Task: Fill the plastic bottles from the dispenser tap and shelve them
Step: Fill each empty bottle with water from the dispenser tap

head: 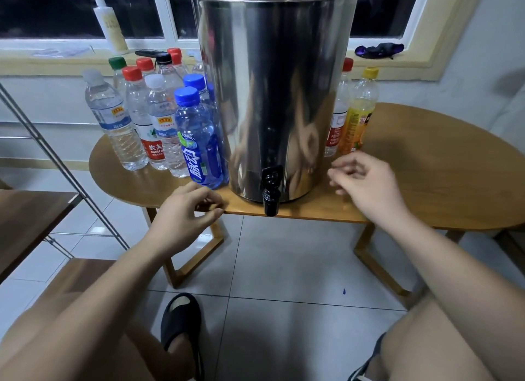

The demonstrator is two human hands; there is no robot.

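A tall steel dispenser (272, 96) stands on a round wooden table (440, 167), its black tap (270, 190) hanging over the front edge. Left of it is a cluster of several capped plastic bottles, the nearest a blue-capped blue bottle (199, 142). To the right stand a red-capped bottle (339, 108) and a yellow-capped orange-label bottle (359, 111). My left hand (187, 213) hovers at the table edge just below the blue bottle, fingers loosely curled, holding nothing. Right of the tap, near the yellow-capped bottle, my right hand (366, 179) is above the table, fingers apart and empty.
A metal-framed shelf with wooden boards (31, 218) stands at the left. A pump bottle (109, 22) and a dark cloth (379, 50) lie on the windowsill behind. My knees and a black slipper (181, 321) are on the tiled floor below the table.
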